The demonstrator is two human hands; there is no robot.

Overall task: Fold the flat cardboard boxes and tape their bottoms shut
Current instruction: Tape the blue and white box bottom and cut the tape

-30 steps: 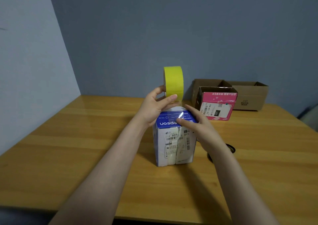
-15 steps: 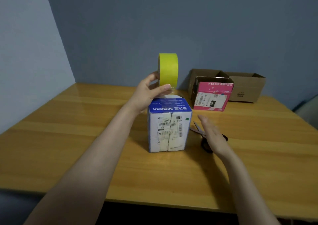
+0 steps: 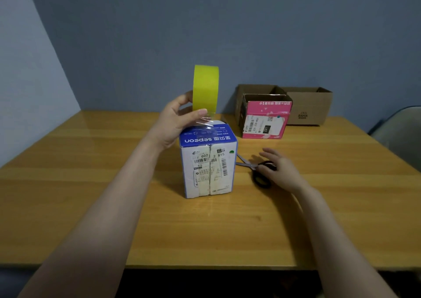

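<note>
At the centre of the frame the blue-and-white box (image 3: 208,168) stands on the bench (image 3: 91,184). The left hand (image 3: 175,124) holds the yellow tape roll (image 3: 206,86) just above it, fingers curled round the roll, and a clear strip (image 3: 208,121) runs down to the box top. The right hand (image 3: 280,170), fingers loosely spread and gripping nothing, lies over the handles of the scissors (image 3: 250,165) just right of the box. The taping looks nearly done; the next move, I judge, is to take up the scissors and cut the strip near the roll.

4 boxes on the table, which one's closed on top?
The blue-and-white box at the front, under the yellow tape roll that the left hand holds. The pink box, the brown box behind it and the other brown box stand open-topped.
</note>
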